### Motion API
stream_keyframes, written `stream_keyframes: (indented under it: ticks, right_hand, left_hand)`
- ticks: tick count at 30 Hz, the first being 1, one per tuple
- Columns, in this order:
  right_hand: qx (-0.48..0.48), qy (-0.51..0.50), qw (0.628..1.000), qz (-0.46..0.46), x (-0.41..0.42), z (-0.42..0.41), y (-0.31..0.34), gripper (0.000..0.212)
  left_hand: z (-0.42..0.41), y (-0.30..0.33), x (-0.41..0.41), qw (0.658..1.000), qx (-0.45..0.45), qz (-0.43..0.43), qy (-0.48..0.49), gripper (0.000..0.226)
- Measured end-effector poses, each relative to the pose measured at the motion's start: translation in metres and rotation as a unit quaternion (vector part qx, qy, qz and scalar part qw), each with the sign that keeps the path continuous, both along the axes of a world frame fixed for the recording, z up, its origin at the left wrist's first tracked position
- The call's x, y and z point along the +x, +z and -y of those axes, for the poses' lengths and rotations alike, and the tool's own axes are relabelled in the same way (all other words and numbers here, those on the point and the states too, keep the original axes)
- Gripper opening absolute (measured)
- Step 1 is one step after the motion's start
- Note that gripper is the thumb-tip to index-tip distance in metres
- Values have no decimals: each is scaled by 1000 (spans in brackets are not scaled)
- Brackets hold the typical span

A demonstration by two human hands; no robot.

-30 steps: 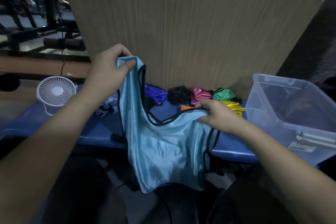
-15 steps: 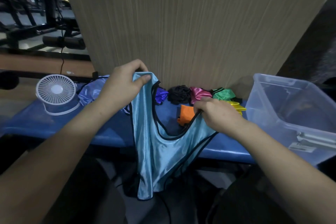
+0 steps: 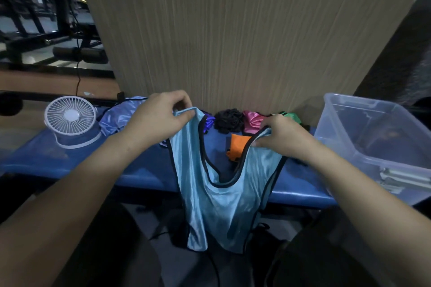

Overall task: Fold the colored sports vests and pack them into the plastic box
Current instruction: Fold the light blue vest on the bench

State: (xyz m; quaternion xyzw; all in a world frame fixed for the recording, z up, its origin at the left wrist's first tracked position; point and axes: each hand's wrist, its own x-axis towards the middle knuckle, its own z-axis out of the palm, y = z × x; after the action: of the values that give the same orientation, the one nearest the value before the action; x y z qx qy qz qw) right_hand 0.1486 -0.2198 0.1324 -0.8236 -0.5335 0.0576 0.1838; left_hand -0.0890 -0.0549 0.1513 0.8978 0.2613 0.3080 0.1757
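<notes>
A light blue vest [image 3: 217, 205] with black trim hangs over the front edge of the blue bench [image 3: 70, 156]. My left hand [image 3: 158, 119] pinches its left shoulder strap and my right hand [image 3: 284, 137] grips the right strap. Behind them lie other vests: a pale lavender one [image 3: 116, 119], a purple one [image 3: 208, 122], a black one [image 3: 227, 120], a pink one [image 3: 253, 121], a green one [image 3: 292, 116] and an orange one [image 3: 238, 147]. The clear plastic box [image 3: 373, 137] stands at the right end of the bench.
A small white fan [image 3: 70, 119] stands on the bench's left part. A wood-grain panel [image 3: 233, 30] rises right behind the bench. Gym equipment fills the far left background. A dark cable lies on the floor below the vest.
Both hands have lowered and spread the vest by its straps, so the neckline now opens wide; the left hand came down and right. The orange vest became visible behind it.
</notes>
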Motion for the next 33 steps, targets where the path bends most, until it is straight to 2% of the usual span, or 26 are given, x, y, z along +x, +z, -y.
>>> stream_keyframes:
  ticks: [3, 7, 13, 17, 19, 21, 25, 28, 31, 33]
  right_hand:
    - [-25, 62, 993, -97, 3, 3, 6, 12]
    - [-19, 65, 981, -180, 4, 9, 7, 14]
    - [-18, 71, 967, -243, 3, 10, 14, 13]
    - [-32, 87, 959, -268, -3, 12, 16, 12]
    - [-38, 96, 956, -273, -6, 15, 17, 11]
    - [-32, 93, 957, -273, -9, 16, 17, 19]
    - [-14, 88, 967, -238, -13, 14, 16, 40]
    - [8, 106, 978, -181, -17, 11, 16, 32]
    - [36, 100, 984, -140, -22, 8, 17, 18]
    - [48, 83, 985, -143, -24, 7, 18, 24]
  left_hand:
    - [2, 4, 1, 998, -11, -57, 2, 10]
    - [1, 4, 2, 988, -36, -146, -17, 1]
    - [-5, -2, 7, 963, -26, -264, -41, 16]
    - [-1, -3, 5, 943, -23, -330, -25, 41]
    - [-1, -4, 5, 947, -24, -319, -24, 41]
    - [-1, -5, 6, 960, -11, -279, -27, 28]
    - [1, -3, 6, 978, 16, -203, -37, 20]
    - [4, 0, 7, 983, 45, -172, -43, 13]
    - [6, 2, 7, 984, 26, -167, -47, 11]
    - [6, 0, 9, 981, 9, -187, -47, 13]
